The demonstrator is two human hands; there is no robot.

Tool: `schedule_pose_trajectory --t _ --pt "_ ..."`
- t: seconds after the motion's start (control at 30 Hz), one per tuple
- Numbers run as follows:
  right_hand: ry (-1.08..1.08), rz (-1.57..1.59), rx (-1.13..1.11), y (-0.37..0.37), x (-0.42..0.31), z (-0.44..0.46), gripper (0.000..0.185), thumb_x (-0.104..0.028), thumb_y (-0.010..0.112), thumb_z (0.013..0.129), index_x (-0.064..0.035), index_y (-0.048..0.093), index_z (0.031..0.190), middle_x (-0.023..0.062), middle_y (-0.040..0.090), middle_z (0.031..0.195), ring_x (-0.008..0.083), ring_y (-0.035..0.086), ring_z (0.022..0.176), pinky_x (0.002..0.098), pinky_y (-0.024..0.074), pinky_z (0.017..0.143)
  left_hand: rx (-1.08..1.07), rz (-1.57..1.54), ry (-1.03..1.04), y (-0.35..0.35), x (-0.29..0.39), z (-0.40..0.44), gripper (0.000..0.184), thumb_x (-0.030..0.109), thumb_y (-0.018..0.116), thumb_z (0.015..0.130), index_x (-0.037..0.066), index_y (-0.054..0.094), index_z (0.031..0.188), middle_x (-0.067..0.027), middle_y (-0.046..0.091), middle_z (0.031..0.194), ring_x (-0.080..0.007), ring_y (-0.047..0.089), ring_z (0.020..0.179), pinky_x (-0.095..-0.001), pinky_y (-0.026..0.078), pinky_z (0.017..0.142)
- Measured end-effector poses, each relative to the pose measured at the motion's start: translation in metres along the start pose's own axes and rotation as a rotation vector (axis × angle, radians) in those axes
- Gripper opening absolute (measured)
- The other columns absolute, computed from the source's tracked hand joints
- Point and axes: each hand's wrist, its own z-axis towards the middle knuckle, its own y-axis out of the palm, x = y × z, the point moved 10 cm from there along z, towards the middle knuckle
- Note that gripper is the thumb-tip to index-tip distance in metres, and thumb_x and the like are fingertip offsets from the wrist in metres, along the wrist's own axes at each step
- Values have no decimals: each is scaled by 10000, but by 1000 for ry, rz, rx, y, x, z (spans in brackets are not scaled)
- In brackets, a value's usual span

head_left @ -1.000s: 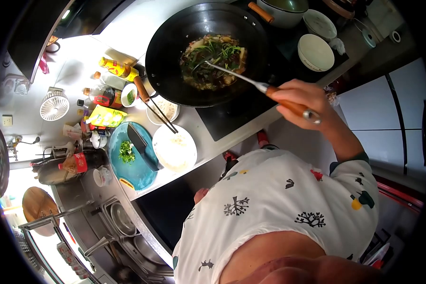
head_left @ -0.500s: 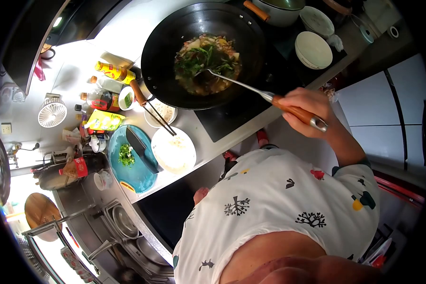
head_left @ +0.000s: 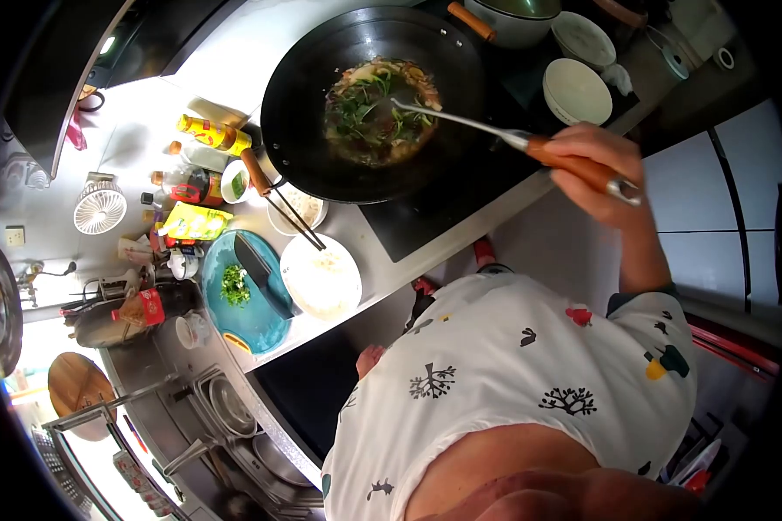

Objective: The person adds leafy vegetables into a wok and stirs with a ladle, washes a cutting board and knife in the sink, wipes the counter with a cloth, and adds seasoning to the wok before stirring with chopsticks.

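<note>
My right hand is closed round the wooden handle of a metal ladle. The ladle's head dips into the food in the black wok, where green leaves lie among lighter pieces in liquid. Only a small part of my left hand shows beside the white patterned shirt, near the counter edge; whether it holds anything is hidden.
A blue cutting board carries chopped greens and a dark knife. Beside it are a white bowl and chopsticks. Bottles line the wall; another bowl stands right of the wok.
My right hand has moved right and slightly upward since the previous frame. The ladle's head has shifted through the food, and the leaves lie differently. My left hand shows no clear movement.
</note>
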Motion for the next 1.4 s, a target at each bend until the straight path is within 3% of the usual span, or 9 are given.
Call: schedule_pose_trajectory --t 0.1,0.3,0.5,0.7,0.9,1.0,1.2,1.3,1.4 --pt "1 -64 -68 -22 -17 0 318 44 683 684 1 649 997 160 650 880 246 642 727 300 504 650 66 1052 -7 -10 -1 -10 373 326 489 930 45 549 1168 -204 597 1095 -351 597 980 -366 496 819" --pt "-56 -47 -176 24 14 10 324 14 697 709 -17 635 1025 128 630 870 259 619 692 327 493 619 -72 1427 274 12 3 -11 407 353 576 890 31 589 1138 -170 649 1001 -326 620 957 -331 501 794" --pt "-76 -105 -227 35 -6 9 270 0 686 731 -22 624 993 105 606 827 265 612 678 321 478 567 91 -419 -188 -16 -22 0 433 228 482 942 -114 483 1207 -197 610 1138 -291 603 1048 -373 505 906" --pt "-119 -50 -146 33 5 18 308 5 701 706 -34 638 1005 123 643 871 250 632 715 310 494 613 521 -307 -250 -30 -32 -24 426 216 485 953 -96 473 1244 -221 624 1115 -317 628 1014 -371 521 890" --pt "-102 -120 -87 -12 -39 12 317 40 683 672 -5 650 984 140 646 835 237 639 691 293 496 585 156 1094 69 -14 -2 -25 572 397 606 874 -50 536 1224 -167 665 1103 -275 644 1020 -344 512 833" --pt "-79 -139 -88 -21 -49 8 322 44 685 664 0 652 981 148 653 838 233 643 698 291 500 592 271 1236 -72 -16 0 -30 596 482 614 842 2 583 1195 -159 671 1070 -286 629 1048 -360 499 852" --pt "-71 -76 -157 29 -10 13 308 7 704 696 -15 638 996 111 630 829 251 621 694 314 496 607 257 1152 -11 -14 1 -19 542 424 541 890 7 537 1237 -181 630 1136 -306 621 1037 -367 501 874" --pt "-58 -54 -199 45 -2 12 300 12 702 704 -22 645 996 133 635 849 260 633 720 306 505 642 274 -87 -246 -23 -38 -13 508 324 491 932 -13 451 1310 -187 589 1208 -290 616 1040 -361 513 876" --pt "-95 -52 -136 17 -15 21 302 8 707 714 -29 638 1006 101 650 854 237 627 709 309 498 621 373 -276 -339 -24 -38 -15 488 226 439 967 -30 364 1375 -191 545 1273 -274 608 1044 -353 524 875"
